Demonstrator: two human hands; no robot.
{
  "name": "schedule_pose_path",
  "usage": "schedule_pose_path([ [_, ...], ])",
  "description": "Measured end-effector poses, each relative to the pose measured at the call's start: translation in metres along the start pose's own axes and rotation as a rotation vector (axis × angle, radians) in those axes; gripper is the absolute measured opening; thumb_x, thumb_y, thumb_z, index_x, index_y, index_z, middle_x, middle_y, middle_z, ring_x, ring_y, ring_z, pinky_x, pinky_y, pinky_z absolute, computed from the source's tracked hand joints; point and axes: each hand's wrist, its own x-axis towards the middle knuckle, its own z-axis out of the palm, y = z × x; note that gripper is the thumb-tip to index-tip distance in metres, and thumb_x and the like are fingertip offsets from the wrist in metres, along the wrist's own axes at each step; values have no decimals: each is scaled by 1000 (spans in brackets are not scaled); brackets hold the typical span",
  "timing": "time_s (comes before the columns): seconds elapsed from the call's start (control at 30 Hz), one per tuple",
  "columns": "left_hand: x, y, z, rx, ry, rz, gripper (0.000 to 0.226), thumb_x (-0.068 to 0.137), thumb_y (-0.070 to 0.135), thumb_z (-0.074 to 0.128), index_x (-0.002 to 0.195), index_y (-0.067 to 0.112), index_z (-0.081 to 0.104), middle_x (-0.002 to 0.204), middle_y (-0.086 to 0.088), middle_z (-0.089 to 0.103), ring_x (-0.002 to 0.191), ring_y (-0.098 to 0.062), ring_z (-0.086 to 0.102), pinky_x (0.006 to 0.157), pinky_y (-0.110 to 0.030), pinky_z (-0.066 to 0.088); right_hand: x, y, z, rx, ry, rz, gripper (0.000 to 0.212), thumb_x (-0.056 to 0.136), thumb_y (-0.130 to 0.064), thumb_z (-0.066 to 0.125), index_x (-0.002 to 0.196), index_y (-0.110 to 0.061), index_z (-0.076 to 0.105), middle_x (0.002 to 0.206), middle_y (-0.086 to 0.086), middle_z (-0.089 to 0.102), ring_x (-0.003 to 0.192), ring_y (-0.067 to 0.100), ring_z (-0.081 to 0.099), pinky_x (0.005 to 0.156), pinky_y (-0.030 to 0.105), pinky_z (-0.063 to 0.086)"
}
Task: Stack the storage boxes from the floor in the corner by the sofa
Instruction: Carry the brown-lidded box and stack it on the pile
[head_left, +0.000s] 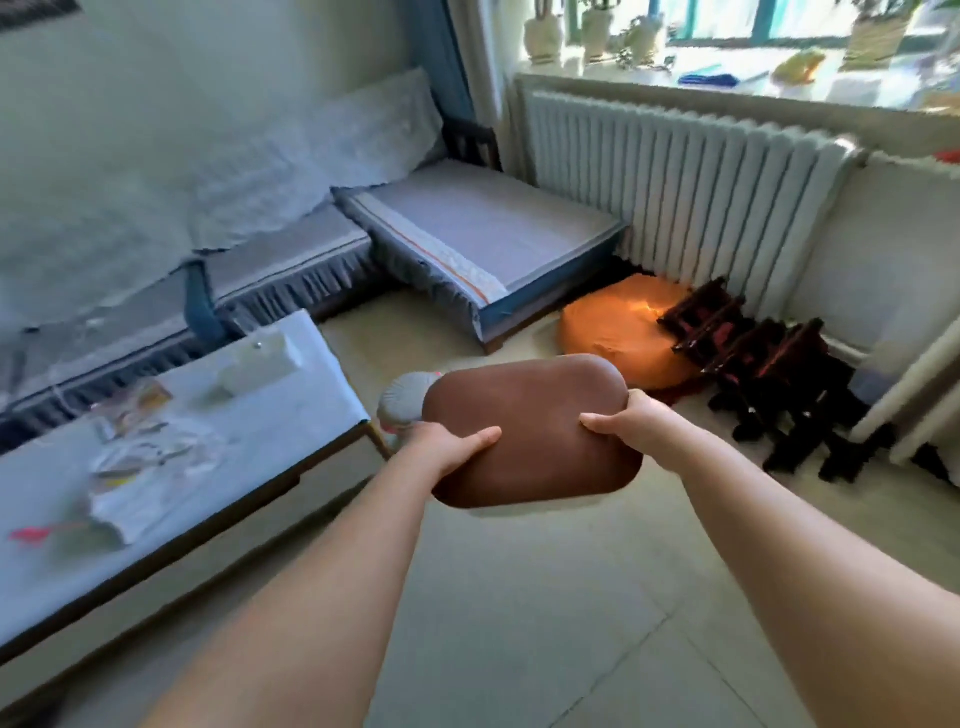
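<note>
A brown box (530, 431) with rounded corners is held in the air above the floor, its flat top facing me. My left hand (449, 449) grips its near left edge, thumb on top. My right hand (631, 423) grips its right edge, thumb on top too. Behind the box, partly hidden by it, a round grey-white container (402, 400) stands on the floor. The sofa (249, 270) runs along the left wall, and its chaise end (498, 228) reaches toward the corner by the radiator.
A low table (156, 441) with papers and a white box stands at left. An orange round cushion (623, 332) and dark wooden stools (769, 374) lie on the floor along the white radiator (675, 182). Pale floor tiles (545, 623) spread below my arms.
</note>
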Motion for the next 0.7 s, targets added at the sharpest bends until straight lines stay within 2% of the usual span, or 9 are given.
schedule_pose_path([
  [0.07,-13,-50,-45,-65,27,-93,131,59,87,59,152,1,23,153,-13,34,131,-34,48,105,-42,45,-16,-47,42,-57,-59,-86,79,76,-49,74,138,-11,44,131,9,57,110,25,57,92,36,47],
  [0.2,-45,-169,-124,-152,88,-231,123,62,87,55,151,5,31,153,-11,35,131,-33,48,105,-43,45,-62,-128,151,-157,-225,-229,70,81,-45,72,137,-14,45,129,9,58,113,28,56,85,33,44],
  [0.3,-74,-271,-167,-251,96,-338,114,69,82,54,151,6,30,155,-11,34,136,-33,43,110,-42,39,-104,-168,248,-258,-334,-308,62,78,-47,73,124,-14,48,117,6,58,104,27,57,74,33,49],
  [0.4,-104,-390,-204,-346,154,-458,116,68,82,56,152,5,28,156,-12,32,137,-32,43,110,-41,40,-156,-204,361,-331,-461,-397,70,77,-48,74,129,-8,51,118,9,62,105,29,61,90,41,53],
  [0.53,-153,-550,-244,-494,238,-590,129,53,86,63,150,8,32,151,-10,39,131,-32,49,106,-44,45,-244,-242,503,-467,-605,-493,71,80,-51,70,132,-7,51,126,10,61,113,29,59,98,38,46],
  [0.7,-209,-698,-288,-627,319,-691,112,68,75,65,149,6,32,150,-12,42,132,-32,48,107,-44,43,-330,-271,652,-521,-782,-586,74,76,-50,73,132,-7,51,125,10,62,113,29,59,103,42,46],
])
